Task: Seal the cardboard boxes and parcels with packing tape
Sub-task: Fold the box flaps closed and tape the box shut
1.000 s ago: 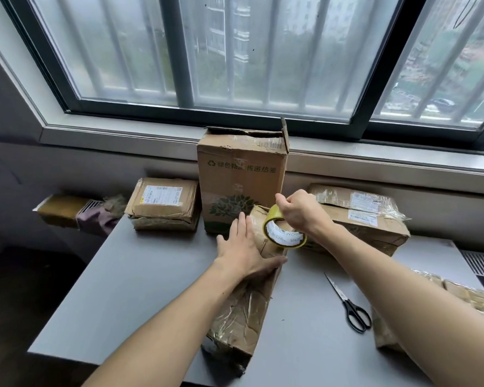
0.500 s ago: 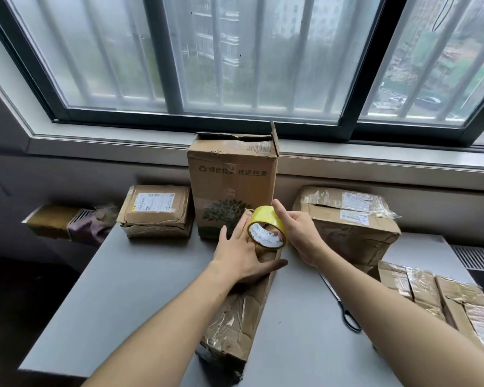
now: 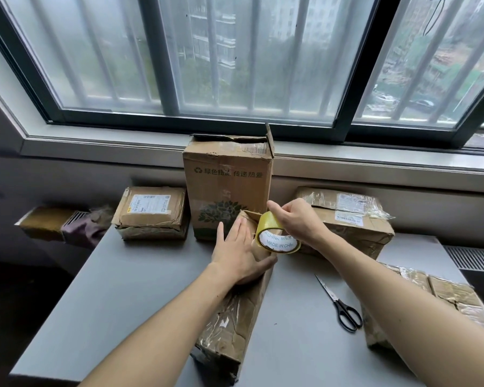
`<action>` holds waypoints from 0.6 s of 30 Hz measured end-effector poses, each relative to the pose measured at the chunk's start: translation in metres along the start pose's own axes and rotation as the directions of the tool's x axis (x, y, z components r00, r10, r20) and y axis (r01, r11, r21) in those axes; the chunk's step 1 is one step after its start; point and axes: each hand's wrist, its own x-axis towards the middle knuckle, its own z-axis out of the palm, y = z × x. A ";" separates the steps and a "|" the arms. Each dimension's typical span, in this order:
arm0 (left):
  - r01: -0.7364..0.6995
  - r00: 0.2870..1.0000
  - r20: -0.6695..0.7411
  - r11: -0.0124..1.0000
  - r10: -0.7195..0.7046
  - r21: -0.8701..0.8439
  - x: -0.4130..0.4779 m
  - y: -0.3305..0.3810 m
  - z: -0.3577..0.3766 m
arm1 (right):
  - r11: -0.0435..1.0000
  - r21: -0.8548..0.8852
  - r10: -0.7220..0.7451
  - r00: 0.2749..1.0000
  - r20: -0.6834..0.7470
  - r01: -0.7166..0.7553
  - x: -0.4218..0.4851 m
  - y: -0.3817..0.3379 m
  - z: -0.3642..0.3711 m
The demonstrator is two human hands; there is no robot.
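A long, crumpled cardboard parcel (image 3: 232, 325) lies lengthwise on the grey table (image 3: 129, 297), running from the near edge toward the window. My left hand (image 3: 236, 254) lies flat on its far end with fingers straight, pressing it down. My right hand (image 3: 296, 222) grips a yellow roll of packing tape (image 3: 277, 237) just right of the left hand, over the parcel's far end. The roll's white core label faces me.
A tall box (image 3: 229, 185) with green print stands behind the parcel, top flaps loose. A small labelled box (image 3: 151, 213) sits to its left, a plastic-wrapped box (image 3: 352, 219) to its right. Black-handled scissors (image 3: 340, 304) lie at right, beside taped parcels (image 3: 430, 297).
My right hand has tipped the tape roll down and to the right, against the parcel's far end. My left hand stays pressed on the parcel. The view shifted slightly.
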 end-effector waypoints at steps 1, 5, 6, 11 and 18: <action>-0.003 1.000 -0.016 1.000 0.003 -0.002 -0.001 0.003 0.001 | 0.999 0.034 -0.017 1.000 0.011 0.017 -0.001 0.003 -0.001; -0.033 0.999 -0.040 0.999 0.031 -0.039 -0.001 0.011 0.003 | 0.943 0.331 0.049 0.999 -0.001 -0.046 -0.008 0.025 -0.003; -0.036 0.999 -0.039 0.998 0.034 -0.051 -0.002 0.011 0.003 | 0.915 0.398 0.077 0.997 -0.002 -0.070 -0.010 0.029 -0.002; -0.030 0.997 -0.069 0.994 0.023 -0.108 -0.004 0.009 0.002 | 0.871 0.476 0.147 0.989 -0.011 -0.124 -0.015 0.046 -0.001; 0.002 0.997 -0.081 0.982 -0.017 -0.189 -0.001 0.012 0.001 | 0.873 0.477 0.152 0.985 -0.080 -0.096 -0.014 0.053 0.000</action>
